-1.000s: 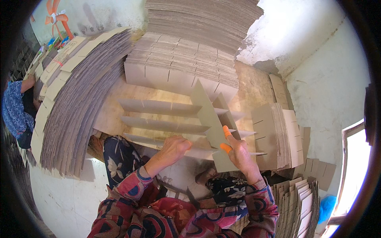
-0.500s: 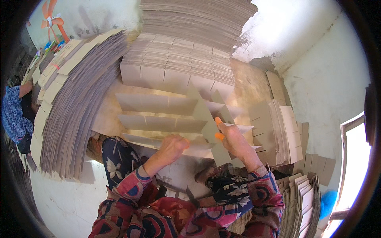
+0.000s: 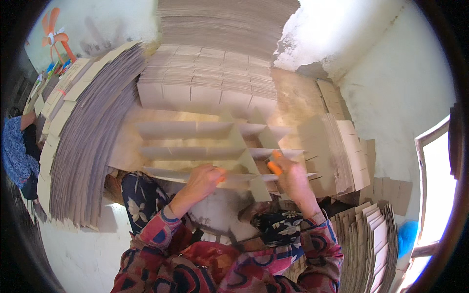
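Note:
A divider grid of slotted cardboard strips (image 3: 190, 154) stands in front of me, with long strips running left to right and shorter cross strips (image 3: 236, 136) set across them toward the right. My left hand (image 3: 200, 182) is closed at the nearest long strip, which it seems to pinch; an orange finger cover shows at its tip. At the right part of the grid, beside the second cross strip (image 3: 268, 137), is my right hand (image 3: 293, 180). Two orange-covered fingertips show there, a little apart. Motion blurs this hand, so its grip is unclear.
Stacked cardboard strips (image 3: 183, 97) lie behind the grid, with a taller stack (image 3: 224, 24) beyond. A long cardboard stack (image 3: 93, 127) leans at left, near another person's blue sleeve (image 3: 19, 146) and an orange fan (image 3: 53, 36). More cardboard (image 3: 337, 151) stands at right.
The view has shifted slightly. The cross strips sit lower and straighter between the long strips. My right hand has moved down a little; my left hand stays by the nearest strip.

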`<state>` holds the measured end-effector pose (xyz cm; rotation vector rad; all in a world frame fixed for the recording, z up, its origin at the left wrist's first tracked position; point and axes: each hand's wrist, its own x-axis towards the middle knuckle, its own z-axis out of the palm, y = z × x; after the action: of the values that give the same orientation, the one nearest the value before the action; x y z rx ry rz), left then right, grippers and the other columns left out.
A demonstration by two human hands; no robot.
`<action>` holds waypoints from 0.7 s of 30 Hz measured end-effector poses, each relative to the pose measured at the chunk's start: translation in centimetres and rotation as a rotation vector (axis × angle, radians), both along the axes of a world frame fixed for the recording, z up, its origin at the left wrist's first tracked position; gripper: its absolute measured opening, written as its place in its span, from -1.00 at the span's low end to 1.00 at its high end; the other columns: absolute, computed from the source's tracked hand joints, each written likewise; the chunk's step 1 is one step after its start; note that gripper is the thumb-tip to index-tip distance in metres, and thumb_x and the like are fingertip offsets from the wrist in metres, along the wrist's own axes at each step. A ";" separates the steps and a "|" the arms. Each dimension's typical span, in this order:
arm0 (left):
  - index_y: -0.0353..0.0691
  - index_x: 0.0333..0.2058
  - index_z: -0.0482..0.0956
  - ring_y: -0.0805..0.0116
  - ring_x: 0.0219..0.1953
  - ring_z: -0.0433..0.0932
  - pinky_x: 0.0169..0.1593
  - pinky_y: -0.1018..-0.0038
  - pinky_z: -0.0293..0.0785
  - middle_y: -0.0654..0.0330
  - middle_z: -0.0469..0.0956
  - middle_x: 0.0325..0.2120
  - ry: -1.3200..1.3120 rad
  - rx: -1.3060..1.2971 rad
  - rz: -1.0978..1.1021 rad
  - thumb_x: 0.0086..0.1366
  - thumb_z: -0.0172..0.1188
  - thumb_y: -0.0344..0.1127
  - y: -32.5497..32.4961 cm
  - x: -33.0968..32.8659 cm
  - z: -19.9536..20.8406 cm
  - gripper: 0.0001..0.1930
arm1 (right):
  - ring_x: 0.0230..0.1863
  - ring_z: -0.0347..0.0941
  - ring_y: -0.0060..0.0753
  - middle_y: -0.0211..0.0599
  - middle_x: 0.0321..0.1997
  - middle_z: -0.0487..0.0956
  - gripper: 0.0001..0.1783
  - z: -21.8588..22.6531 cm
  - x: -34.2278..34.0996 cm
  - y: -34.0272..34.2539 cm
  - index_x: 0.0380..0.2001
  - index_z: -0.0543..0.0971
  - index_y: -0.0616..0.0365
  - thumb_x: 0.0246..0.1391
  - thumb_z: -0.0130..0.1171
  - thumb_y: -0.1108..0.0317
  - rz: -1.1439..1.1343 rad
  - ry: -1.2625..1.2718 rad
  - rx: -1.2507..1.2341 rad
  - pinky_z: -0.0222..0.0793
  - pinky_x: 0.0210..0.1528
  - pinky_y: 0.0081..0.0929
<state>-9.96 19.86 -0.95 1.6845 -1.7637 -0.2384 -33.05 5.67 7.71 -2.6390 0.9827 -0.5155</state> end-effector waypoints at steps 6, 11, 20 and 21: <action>-0.29 -0.17 0.53 0.03 -0.21 0.54 -0.16 0.27 0.47 0.00 0.59 -0.25 -0.008 -0.173 0.011 -0.06 0.39 -0.29 1.0 0.6 1.9 -0.56 | -0.13 0.43 -0.05 -0.05 -0.16 0.49 -0.48 -3.9 -12.8 -7.8 0.07 0.40 0.22 0.03 0.20 0.28 -0.553 0.245 -0.496 0.43 -0.22 -0.20; -0.28 -0.15 0.52 0.01 -0.23 0.54 -0.18 0.28 0.48 0.01 0.59 -0.24 -0.085 -0.177 0.062 -0.12 0.43 -0.31 2.1 1.7 2.4 -0.51 | -0.02 0.34 -0.10 -0.13 -0.13 0.44 -0.50 -5.6 -16.6 -8.7 0.01 0.36 0.21 0.03 0.19 0.23 -0.788 0.455 -0.316 0.36 -0.10 -0.18; -0.26 -0.23 0.54 0.06 -0.30 0.55 -0.24 0.29 0.47 0.05 0.62 -0.32 -0.090 -0.148 0.083 -0.13 0.44 -0.33 2.2 1.9 1.7 -0.57 | -0.14 0.47 0.01 -0.01 -0.21 0.53 -0.71 -7.9 -19.6 -12.1 -0.18 0.41 0.18 -0.03 0.15 0.45 -0.724 0.344 -0.282 0.38 -0.21 -0.10; -0.26 -0.23 0.55 0.06 -0.31 0.55 -0.25 0.29 0.46 0.05 0.61 -0.32 -0.093 -0.137 0.086 -0.13 0.43 -0.34 2.3 2.0 1.5 -0.58 | -0.17 0.49 0.01 -0.02 -0.24 0.54 -0.72 -7.7 -19.4 -12.1 -0.19 0.41 0.16 -0.02 0.14 0.45 -0.750 0.340 -0.260 0.39 -0.21 -0.11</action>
<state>-8.00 22.19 0.57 1.6911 -1.7278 -0.0007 -52.48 -6.41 -0.03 -2.5450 2.1671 -0.3539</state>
